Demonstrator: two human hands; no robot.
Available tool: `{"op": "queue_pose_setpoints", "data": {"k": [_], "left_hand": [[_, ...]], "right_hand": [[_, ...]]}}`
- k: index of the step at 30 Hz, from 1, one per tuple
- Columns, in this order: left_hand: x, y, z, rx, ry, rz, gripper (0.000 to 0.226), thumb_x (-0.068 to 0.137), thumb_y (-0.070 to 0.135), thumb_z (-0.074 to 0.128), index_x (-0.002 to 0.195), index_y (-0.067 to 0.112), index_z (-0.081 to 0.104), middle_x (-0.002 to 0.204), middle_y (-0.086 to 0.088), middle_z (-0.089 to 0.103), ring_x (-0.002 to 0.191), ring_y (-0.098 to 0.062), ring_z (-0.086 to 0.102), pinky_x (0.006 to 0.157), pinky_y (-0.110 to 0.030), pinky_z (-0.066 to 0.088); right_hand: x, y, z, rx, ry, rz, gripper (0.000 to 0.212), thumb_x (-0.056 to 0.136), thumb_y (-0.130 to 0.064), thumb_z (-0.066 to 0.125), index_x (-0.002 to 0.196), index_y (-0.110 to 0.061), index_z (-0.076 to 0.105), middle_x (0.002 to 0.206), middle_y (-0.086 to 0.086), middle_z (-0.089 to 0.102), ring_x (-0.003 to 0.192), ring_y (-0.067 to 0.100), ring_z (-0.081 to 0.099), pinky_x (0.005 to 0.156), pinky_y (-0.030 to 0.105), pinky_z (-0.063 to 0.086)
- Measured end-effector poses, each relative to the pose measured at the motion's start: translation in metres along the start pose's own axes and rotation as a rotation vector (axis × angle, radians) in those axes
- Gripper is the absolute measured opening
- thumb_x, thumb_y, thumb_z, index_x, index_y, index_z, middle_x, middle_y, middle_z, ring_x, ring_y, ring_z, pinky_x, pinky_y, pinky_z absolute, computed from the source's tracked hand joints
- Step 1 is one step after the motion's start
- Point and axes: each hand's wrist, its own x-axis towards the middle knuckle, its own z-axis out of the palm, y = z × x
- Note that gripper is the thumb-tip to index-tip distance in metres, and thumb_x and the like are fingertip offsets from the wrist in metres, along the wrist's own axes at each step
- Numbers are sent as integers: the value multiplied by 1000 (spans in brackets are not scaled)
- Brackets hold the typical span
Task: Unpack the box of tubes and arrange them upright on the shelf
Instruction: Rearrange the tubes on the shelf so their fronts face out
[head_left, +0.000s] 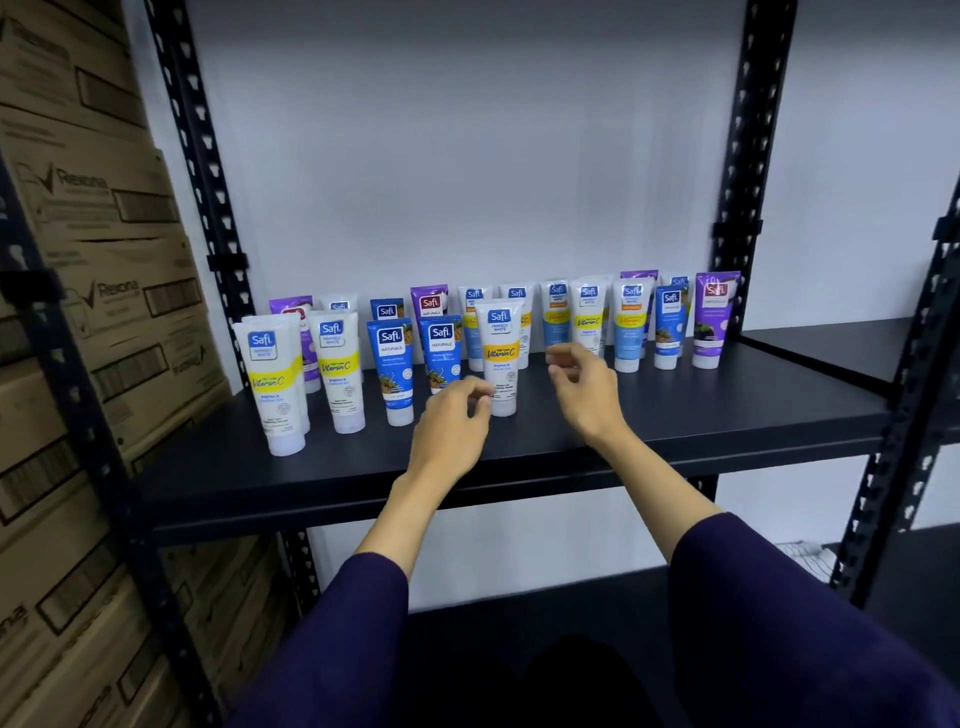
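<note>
Several Safi tubes stand upright on their caps on the black shelf (675, 415), in white, blue and purple. A white Vitamin C tube (500, 353) stands alone in front of the middle of the rows. My left hand (454, 426) hovers at its lower left, with loosely curled fingertips right by the cap; whether they touch it I cannot tell. My right hand (584, 387) floats just right of that tube with relaxed, curled fingers and holds nothing. The box of tubes is out of view.
Stacked Rexona cartons (93, 291) fill the rack on the left. Black perforated uprights (748, 156) frame the shelf. The shelf's front strip and right front corner are bare. A lower shelf (545, 613) lies beneath, and another rack (914, 374) adjoins on the right.
</note>
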Motion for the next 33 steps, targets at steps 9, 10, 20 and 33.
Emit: {"op": "queue_pose_setpoints", "data": {"k": [9, 10, 20, 33], "left_hand": [[65, 71, 83, -229, -62, 120, 31, 93, 9, 51, 122, 18, 56, 120, 2, 61, 108, -11, 57, 93, -25, 48], [73, 74, 92, -233, -62, 115, 37, 93, 10, 50, 129, 19, 52, 126, 0, 57, 113, -13, 55, 98, -31, 47], [145, 68, 157, -192, 93, 166, 71, 94, 12, 54, 149, 35, 16, 156, -3, 13, 140, -17, 22, 100, -25, 31], [175, 35, 190, -402, 9, 150, 77, 92, 10, 56, 150, 35, 13, 151, 2, 29, 133, -10, 36, 83, 3, 32]], "right_hand": [[53, 31, -79, -133, 189, -50, 26, 93, -5, 53, 118, -4, 60, 112, 7, 66, 99, 15, 60, 88, 26, 48], [61, 37, -83, -127, 203, -44, 29, 92, -5, 53, 121, -5, 59, 113, 7, 65, 100, 16, 60, 90, 31, 50], [124, 92, -79, -17, 199, -48, 69, 89, -8, 61, 147, -26, 28, 135, -1, 51, 119, 16, 54, 101, 38, 47], [146, 132, -51, -153, 117, -56, 97, 83, -6, 66, 148, -42, 4, 139, 7, 49, 123, 23, 52, 99, 49, 48]]}}
